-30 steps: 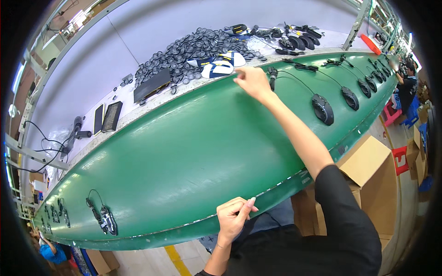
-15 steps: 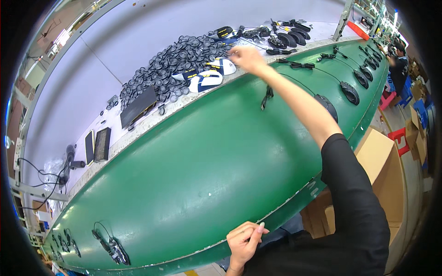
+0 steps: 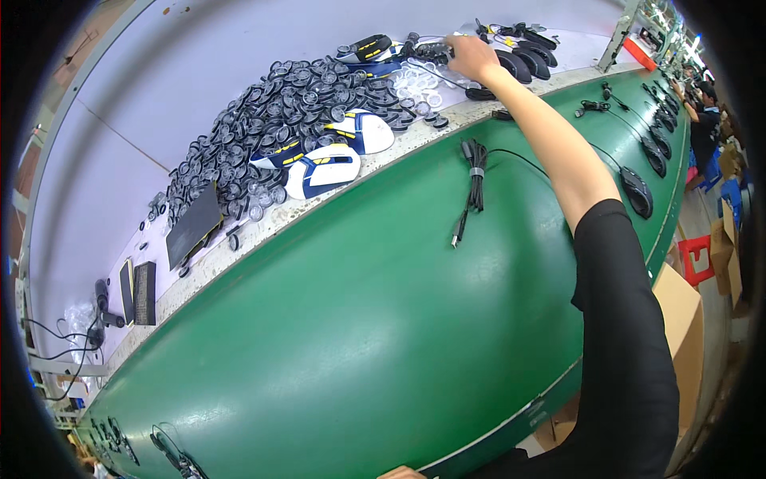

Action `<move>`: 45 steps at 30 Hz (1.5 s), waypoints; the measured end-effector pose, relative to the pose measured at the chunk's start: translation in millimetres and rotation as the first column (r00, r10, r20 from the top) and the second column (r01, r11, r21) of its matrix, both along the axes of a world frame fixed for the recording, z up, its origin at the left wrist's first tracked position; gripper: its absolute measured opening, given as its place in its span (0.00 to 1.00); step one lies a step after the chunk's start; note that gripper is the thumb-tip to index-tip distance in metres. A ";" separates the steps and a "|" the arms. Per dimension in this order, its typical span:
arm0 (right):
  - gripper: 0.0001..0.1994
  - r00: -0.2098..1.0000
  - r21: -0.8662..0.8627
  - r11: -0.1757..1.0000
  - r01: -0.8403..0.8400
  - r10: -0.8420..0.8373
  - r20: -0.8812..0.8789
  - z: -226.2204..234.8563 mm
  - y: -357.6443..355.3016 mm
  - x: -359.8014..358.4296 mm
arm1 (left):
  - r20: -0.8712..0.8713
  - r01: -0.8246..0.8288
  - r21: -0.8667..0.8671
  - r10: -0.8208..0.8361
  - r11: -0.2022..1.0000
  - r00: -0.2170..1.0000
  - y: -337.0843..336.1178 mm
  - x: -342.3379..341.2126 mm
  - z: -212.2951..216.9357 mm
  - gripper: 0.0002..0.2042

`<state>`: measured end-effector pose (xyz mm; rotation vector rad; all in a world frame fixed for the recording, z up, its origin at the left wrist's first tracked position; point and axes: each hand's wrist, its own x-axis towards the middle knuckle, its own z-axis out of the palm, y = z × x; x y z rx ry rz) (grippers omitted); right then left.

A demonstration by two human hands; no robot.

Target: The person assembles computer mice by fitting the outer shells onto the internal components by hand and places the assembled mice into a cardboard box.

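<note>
My right hand reaches to the far side of the bench, among black cabled parts. Its fingers are bent together at these parts, and what they hold, if anything, is hidden. Just right of it stand black computer mice in a row. A loose heap of translucent white rings lies to its left. Only the top of my left hand shows at the lower edge, by the belt's near rim; its fingers are out of sight. On the green belt lies a bundled black USB cable, its lead running under my right forearm.
A big pile of dark round parts covers the bench, with white, navy and yellow shells before it. A dark flat panel leans left. More cabled mice line the belt rightward. A cardboard box stands near right.
My right hand has moved from above the shells to the black parts farther right. My left hand has slipped mostly below the lower edge. The whole view has shifted.
</note>
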<state>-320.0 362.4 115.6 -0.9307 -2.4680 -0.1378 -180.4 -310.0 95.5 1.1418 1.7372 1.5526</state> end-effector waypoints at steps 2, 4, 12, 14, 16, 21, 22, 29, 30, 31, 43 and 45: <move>0.24 0.997 0.013 0.997 -0.075 0.075 0.013 -4.6 23.2 -7.8 | -0.007 0.039 0.055 -0.039 0.998 0.999 15.0 -9.6 17.0 0.11; 0.25 0.989 0.002 0.990 -0.142 0.142 0.040 -7.7 28.3 -21.5 | -0.017 0.014 0.132 -0.011 0.991 1.000 31.3 -14.7 30.7 0.11; 0.20 0.989 0.134 0.989 -0.065 0.047 0.139 -8.9 29.7 -33.9 | -0.140 -0.003 0.174 0.027 0.985 0.990 43.4 -20.7 37.3 0.09; 0.19 0.998 0.114 0.993 -0.008 0.001 0.060 -10.6 34.8 -35.3 | -0.144 -0.006 0.175 0.032 0.985 0.989 41.1 -20.8 37.5 0.08; 0.18 0.999 0.096 0.994 0.050 -0.048 -0.020 -3.3 44.3 -32.6 | -0.148 -0.008 0.184 0.035 0.983 0.988 38.1 -20.6 36.0 0.08; 0.24 0.937 -0.241 0.935 0.261 -0.306 -0.170 53.5 25.5 -20.8 | -0.124 -0.048 0.088 0.059 0.995 0.991 35.4 -19.9 40.9 0.05; 0.23 0.900 0.011 0.958 0.285 -0.264 -0.348 49.8 32.9 -17.5 | -0.121 -0.045 0.095 0.056 0.994 0.991 33.2 -17.1 39.4 0.05; 0.19 0.842 0.247 0.966 0.076 0.071 -0.535 149.2 -68.3 18.9 | 0.044 -0.063 0.031 0.061 0.998 0.997 16.1 -3.5 9.5 0.14; 0.19 0.825 0.301 0.952 0.058 0.124 -0.551 162.0 -81.7 22.3 | 0.079 -0.087 -0.019 0.088 0.996 0.993 18.7 -3.1 12.5 0.14; 0.19 0.821 0.306 0.950 0.053 0.133 -0.555 173.1 -95.3 25.6 | 0.111 -0.113 -0.071 0.120 0.991 0.987 16.4 -1.3 13.9 0.14; 0.10 0.761 -0.310 0.750 -0.584 0.373 -0.530 170.9 -381.4 115.1 | 0.977 -0.322 0.207 -0.215 0.924 0.011 48.2 -72.4 28.7 0.31; 0.07 0.817 -0.481 0.682 -0.551 0.325 -0.477 156.2 -439.3 137.0 | 0.946 -0.459 0.248 -0.315 0.853 -0.074 32.9 -103.2 39.4 0.31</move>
